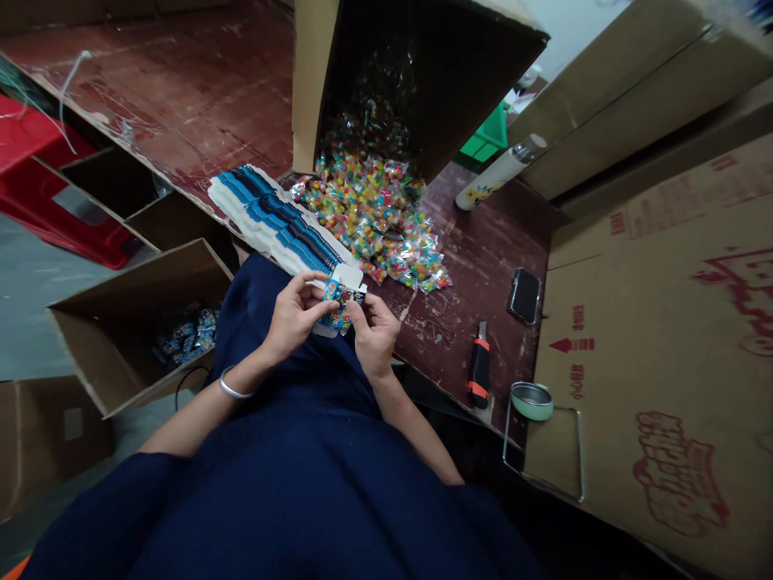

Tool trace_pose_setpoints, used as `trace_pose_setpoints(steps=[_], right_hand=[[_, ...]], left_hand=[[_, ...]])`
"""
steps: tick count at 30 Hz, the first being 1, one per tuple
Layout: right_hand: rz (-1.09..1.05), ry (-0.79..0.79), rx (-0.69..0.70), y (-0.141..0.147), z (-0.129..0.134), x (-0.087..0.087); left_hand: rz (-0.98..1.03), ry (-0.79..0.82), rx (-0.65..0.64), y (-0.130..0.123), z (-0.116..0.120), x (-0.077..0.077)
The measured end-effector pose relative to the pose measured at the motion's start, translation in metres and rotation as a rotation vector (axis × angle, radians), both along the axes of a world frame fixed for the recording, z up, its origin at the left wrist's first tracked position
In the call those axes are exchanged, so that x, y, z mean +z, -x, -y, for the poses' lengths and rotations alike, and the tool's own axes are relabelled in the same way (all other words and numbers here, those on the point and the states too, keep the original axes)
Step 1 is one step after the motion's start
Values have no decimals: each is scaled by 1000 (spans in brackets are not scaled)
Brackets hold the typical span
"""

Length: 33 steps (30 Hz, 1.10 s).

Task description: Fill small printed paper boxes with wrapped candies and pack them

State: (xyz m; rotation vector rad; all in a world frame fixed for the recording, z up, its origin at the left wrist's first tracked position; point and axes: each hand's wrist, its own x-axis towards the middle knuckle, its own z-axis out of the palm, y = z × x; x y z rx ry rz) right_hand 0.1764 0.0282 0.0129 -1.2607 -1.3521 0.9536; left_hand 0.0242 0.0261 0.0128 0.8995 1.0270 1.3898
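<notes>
A small printed candy box [339,304], blue with coloured pictures, is held between my two hands above my lap. Its white flaps stand up, unfolded, at the top end. My left hand [295,312] pinches the box from the left side, thumb across its front. My right hand [373,330] grips the right side, its thumb pressed on the printed face. Just beyond lies a long row of flat, overlapping blue and white cartons [278,213] at the table edge. Beside it, clear packets of colourful candies [380,213] spill from a large tipped cardboard box [309,89].
On the red-brown table [447,322] lie an orange and black utility knife [479,370], a phone [524,296] and a white flask [498,173]. A green cup [531,401] sits in a wire holder. An open carton [90,346] at lower left holds several filled packs.
</notes>
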Motion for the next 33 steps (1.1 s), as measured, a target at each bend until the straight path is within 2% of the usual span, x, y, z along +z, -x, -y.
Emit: trace_pose_setpoints(steps=[2, 5, 11, 14, 19, 23, 28, 33], right_hand=[[-18, -45, -37, 3, -1, -3], [8, -106, -32, 3, -4, -4], [247, -276, 37, -8, -10, 0], [278, -326, 60, -10, -13, 0], [82, -254, 44, -3, -15, -1], [-57, -220, 174, -1, -20, 12], [-81, 56, 241, -9, -27, 27], [-40, 110, 243, -18, -34, 31]], left_hand=[[-56, -46, 18, -1, 2, 2], [-68, -57, -69, 3, 2, 2], [-104, -60, -237, 12, -2, -2], [-149, -54, -252, 12, -3, -1], [-91, -81, -143, 8, -1, 3], [-59, -42, -180, 9, 1, 6], [-131, -93, -181, 14, -1, 8], [-151, -123, -245, 15, -2, 7]])
